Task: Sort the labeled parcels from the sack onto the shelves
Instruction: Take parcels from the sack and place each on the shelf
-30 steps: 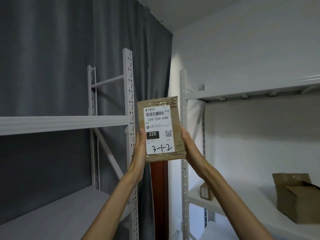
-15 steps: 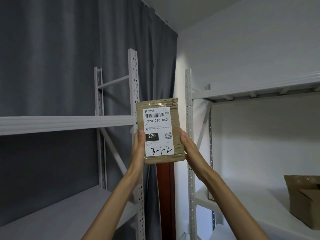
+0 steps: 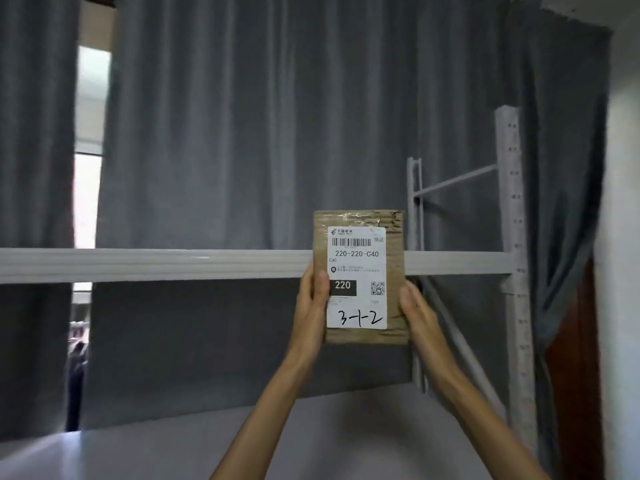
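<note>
Grey curtain (image 3: 242,133) bkgd, shelf beam (image 3: 156,265) behind parcel (image 3: 360,277), both hands gripping

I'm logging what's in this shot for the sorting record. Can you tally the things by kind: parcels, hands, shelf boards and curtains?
Parcels: 1, the brown parcel
Hands: 2, left hand and right hand, both gripping it
Shelf boards: 2, upper shelf and lower shelf
Curtains: 1, grey curtain
Total: 6

— Where are you standing?
— You're in a parcel storeroom: bare grey metal shelving (image 3: 207,265) with punched uprights (image 3: 512,202), dark curtains (image 3: 259,133) behind it, and a postal label (image 3: 356,277) with barcode and handwritten shelf code.
</note>
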